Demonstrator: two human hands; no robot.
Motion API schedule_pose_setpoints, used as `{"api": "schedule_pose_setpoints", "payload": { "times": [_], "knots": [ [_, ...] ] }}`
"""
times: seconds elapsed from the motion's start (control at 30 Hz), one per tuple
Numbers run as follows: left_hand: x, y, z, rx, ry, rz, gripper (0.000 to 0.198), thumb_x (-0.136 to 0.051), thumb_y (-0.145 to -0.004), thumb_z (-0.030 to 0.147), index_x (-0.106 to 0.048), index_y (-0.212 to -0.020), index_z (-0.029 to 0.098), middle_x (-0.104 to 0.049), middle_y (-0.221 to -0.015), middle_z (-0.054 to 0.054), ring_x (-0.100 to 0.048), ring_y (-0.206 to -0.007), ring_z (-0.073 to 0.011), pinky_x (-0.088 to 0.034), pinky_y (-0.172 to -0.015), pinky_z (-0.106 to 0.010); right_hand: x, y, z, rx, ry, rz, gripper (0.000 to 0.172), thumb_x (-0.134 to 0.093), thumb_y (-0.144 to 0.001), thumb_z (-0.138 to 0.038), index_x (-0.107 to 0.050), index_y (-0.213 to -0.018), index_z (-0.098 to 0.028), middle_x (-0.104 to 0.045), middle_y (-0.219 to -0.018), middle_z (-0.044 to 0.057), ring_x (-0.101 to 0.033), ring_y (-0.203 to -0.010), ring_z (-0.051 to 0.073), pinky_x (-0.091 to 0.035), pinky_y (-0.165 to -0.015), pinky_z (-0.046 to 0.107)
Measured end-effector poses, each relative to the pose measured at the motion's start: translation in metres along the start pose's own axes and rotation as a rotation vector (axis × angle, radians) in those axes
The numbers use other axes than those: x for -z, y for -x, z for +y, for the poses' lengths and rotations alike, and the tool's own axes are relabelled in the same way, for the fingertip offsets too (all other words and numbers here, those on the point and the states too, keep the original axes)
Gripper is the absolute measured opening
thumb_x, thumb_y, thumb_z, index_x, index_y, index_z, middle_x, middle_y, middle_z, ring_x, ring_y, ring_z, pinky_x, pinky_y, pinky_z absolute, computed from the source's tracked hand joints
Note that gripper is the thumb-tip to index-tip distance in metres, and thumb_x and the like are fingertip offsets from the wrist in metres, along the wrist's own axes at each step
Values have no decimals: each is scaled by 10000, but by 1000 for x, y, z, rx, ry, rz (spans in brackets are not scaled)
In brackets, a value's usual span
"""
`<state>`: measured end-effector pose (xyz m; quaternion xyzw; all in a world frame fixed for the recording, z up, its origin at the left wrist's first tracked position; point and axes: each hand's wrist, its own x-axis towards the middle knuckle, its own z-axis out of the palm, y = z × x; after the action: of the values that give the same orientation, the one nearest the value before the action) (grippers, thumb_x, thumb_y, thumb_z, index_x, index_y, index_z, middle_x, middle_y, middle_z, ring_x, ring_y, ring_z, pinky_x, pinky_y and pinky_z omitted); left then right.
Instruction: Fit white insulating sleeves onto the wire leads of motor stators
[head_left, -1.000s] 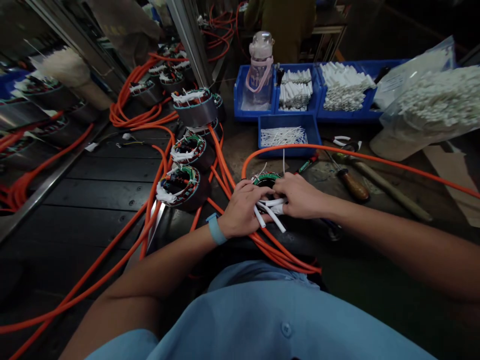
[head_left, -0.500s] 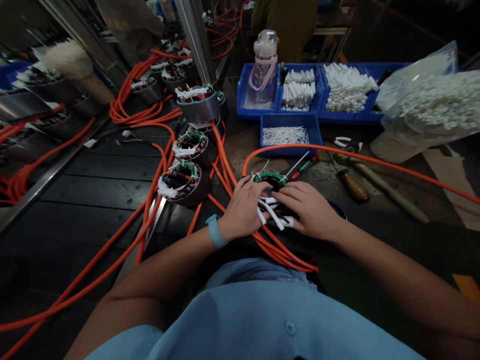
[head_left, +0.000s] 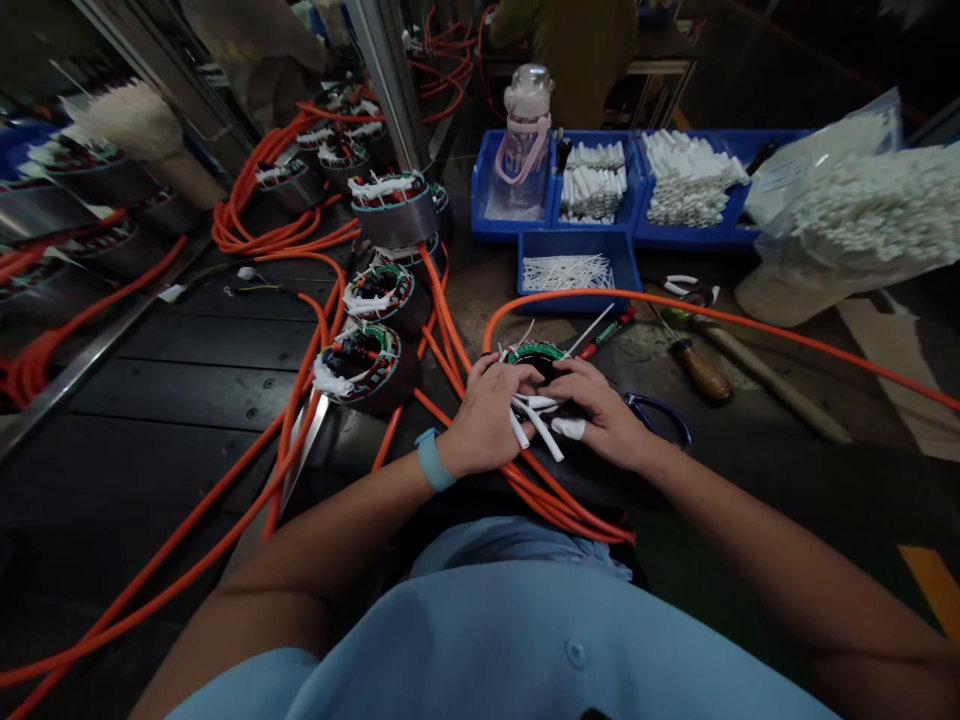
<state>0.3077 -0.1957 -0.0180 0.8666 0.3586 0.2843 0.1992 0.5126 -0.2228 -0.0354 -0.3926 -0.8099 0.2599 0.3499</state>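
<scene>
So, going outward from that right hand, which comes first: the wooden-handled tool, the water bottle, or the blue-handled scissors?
1. Blue-handled scissors, just beside the right hand, to its right.
2. Wooden-handled tool, farther right on the bench.
3. Water bottle, far back, in a blue bin.

Motor assembly workshop.
Wound stators (head_left: 365, 362) with orange cables (head_left: 247, 205) crowd the worktop (head_left: 195, 370); blue parts bins (head_left: 577, 262), screwdriver (head_left: 694, 362).

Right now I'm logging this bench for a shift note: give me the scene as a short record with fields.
left hand: on the stator, at the white sleeves
right hand: on the same sleeves
cables: orange, under both hands
left of hands: more stators
behind: blue bins, bottle
right: screwdriver
</scene>
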Motion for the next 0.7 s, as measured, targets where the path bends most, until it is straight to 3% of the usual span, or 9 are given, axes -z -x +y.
{"api": "schedule_pose_setpoints", "payload": {
  "times": [0.13,0.27,0.47,0.53,0.63,0.7],
  "knots": [
    [5,0,2,-16,-71,-60,527,-614,-690,229,-417,-1177,177,-609,-972,-37,-564,-1004,-216,-239,-1098,-470,8,2,-10,29,59,-63,517,-599,-810,-478,-528,-1250,-217,-546,-1255,100,-342,-1301,290,-266,-1079,502],
    [4,-1,4,-16,-99,-54,467,-597,-705,204,-441,-1144,171,-611,-949,-32,-565,-992,-208,-260,-1084,-447,2,2,-11,-25,4,5,315,-523,-881,-383,-589,-1158,-248,-610,-1158,63,-387,-1273,257,-279,-1074,490],
    [2,-1,5,-24,-90,-53,399,-600,-706,199,-465,-1082,190,-620,-952,-22,-574,-966,-200,-275,-1064,-434,-17,5,-1,-112,-161,181,215,-535,-863,-357,-646,-1019,-259,-652,-1044,51,-414,-1247,264,-340,-1037,490],
    [3,-1,5,-24,-96,-58,442,-594,-714,209,-439,-1127,184,-618,-973,-35,-570,-990,-210,-263,-1073,-442,-17,8,-6,-76,-75,172,276,-521,-861,-348,-614,-1105,-257,-618,-1125,66,-394,-1266,269,-327,-1046,503],
    [5,-1,6,-30,-114,-65,480,-578,-716,204,-414,-1166,169,-611,-1003,-57,-562,-1017,-223,-262,-1076,-450,-15,13,-22,24,236,158,448,-574,-822,-364,-528,-1252,-245,-512,-1282,99,-350,-1285,296,-302,-1047,522],
    [7,-2,6,-37,-125,-83,483,-563,-690,157,-424,-1153,169,-614,-1007,-59,-567,-1014,-221,-276,-1065,-446,-13,15,-35,115,453,138,414,-581,-832,-301,-541,-1242,-255,-557,-1216,88,-411,-1216,274,-322,-1020,482]
  ]
}}
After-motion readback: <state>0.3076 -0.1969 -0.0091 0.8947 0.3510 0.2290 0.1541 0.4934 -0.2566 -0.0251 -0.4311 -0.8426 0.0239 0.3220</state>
